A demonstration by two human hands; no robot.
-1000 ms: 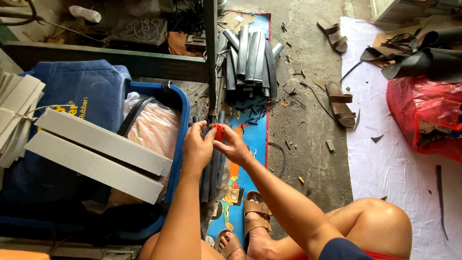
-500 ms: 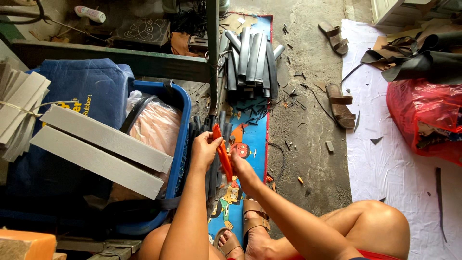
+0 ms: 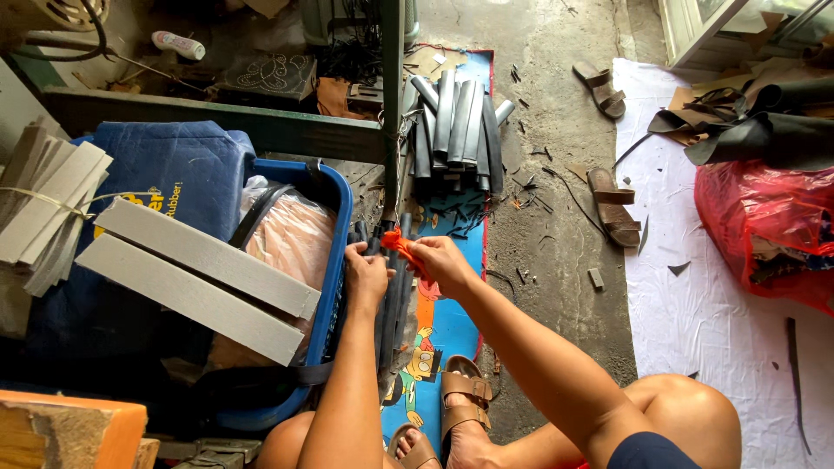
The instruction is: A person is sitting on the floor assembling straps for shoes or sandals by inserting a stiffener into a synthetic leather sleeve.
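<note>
So the blue basket (image 3: 334,260) is the big thing here, and I'll place everything off it. Inside it sits a pinkish plastic-wrapped bundle (image 3: 291,234), and two long grey foam bars (image 3: 195,274) lie across its top, sticking out past its left rim. Beyond the basket's far right corner there's a stack of dark rubber strips (image 3: 456,130) lying on a blue cartoon mat (image 3: 443,321), which runs down along the basket's right side.

Right against that right rim stands a bundle of dark rubber strips (image 3: 391,287), and that's what both hands are on. The left hand (image 3: 365,274) is wrapped around the top of the bundle, grip closed on it, squeezing the strips together. The right hand (image 3: 443,260) is just to the right of it, fingers pinched shut on an orange band (image 3: 398,241) that sits at the bundle's top end.

Looks to me like the tying step: strips gathered, band being worked on. I can't tell if it's already looped round. Next move probably needs the left hand holding tight so nothing fans out while the right stretches the band over.
</note>
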